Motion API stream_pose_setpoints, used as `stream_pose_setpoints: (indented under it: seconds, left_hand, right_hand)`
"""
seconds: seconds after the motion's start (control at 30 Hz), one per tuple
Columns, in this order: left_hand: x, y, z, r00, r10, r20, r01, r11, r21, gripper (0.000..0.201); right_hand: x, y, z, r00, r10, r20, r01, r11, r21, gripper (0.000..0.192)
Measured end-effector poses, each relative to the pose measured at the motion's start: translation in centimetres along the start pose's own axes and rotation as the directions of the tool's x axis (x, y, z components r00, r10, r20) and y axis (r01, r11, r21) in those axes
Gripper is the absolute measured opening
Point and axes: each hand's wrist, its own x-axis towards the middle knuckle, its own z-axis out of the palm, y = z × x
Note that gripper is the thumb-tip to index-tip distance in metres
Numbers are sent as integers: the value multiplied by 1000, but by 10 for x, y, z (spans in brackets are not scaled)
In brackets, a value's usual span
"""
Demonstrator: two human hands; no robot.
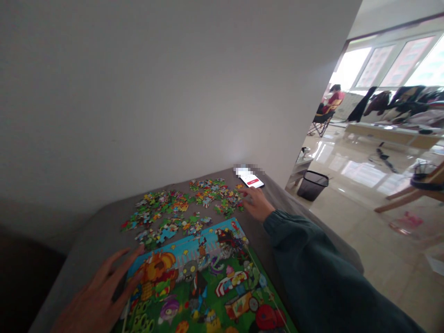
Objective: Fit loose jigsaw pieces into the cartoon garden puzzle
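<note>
A cartoon picture puzzle board (pixel 194 286), with zombies, plants and a pumpkin on it, lies flat before me. My left hand (pixel 104 286) is at its left edge, fingers spread, the fingertips over the board's upper left corner. Beyond the board, many loose jigsaw pieces (pixel 166 203) are scattered in clusters. My right hand (pixel 256 203) reaches to the right end of these pieces, index finger stretched out and thumb apart. Its fingertips are at the pieces; whether they touch one is too small to tell. No held piece shows in either hand.
A lit phone (pixel 251 179) lies at the back right of the grey cloth-covered table (pixel 93 226), close to the wall (pixel 173 92). On the floor to the right are a black mesh bin (pixel 312 186) and a wooden-legged chair (pixel 409 194). A person (pixel 335 98) sits far off by the windows.
</note>
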Motion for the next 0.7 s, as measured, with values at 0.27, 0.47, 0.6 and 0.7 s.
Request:
stream_pose_setpoints:
  seconds: [0.27, 0.47, 0.6, 0.7]
  left_hand:
    - [0, 15, -16, 994, 6, 111, 1, 998, -70, 56]
    - [0, 27, -22, 992, 79, 99, -73, 995, -65, 56]
    - [0, 27, -20, 990, 105, 98, -99, 993, -62, 59]
    - [1, 27, -20, 988, 110, 109, -105, 993, -53, 59]
  right_hand:
    - [3, 19, 16, 1000, 8, -29, -9, 999, -47, 36]
    - [-1, 20, 23, 999, -54, -10, 53, 995, -81, 37]
    - [-2, 22, 26, 997, -72, 21, 74, 993, -95, 39]
    - [-2, 19, 25, 996, -83, 35, 86, 992, -93, 39]
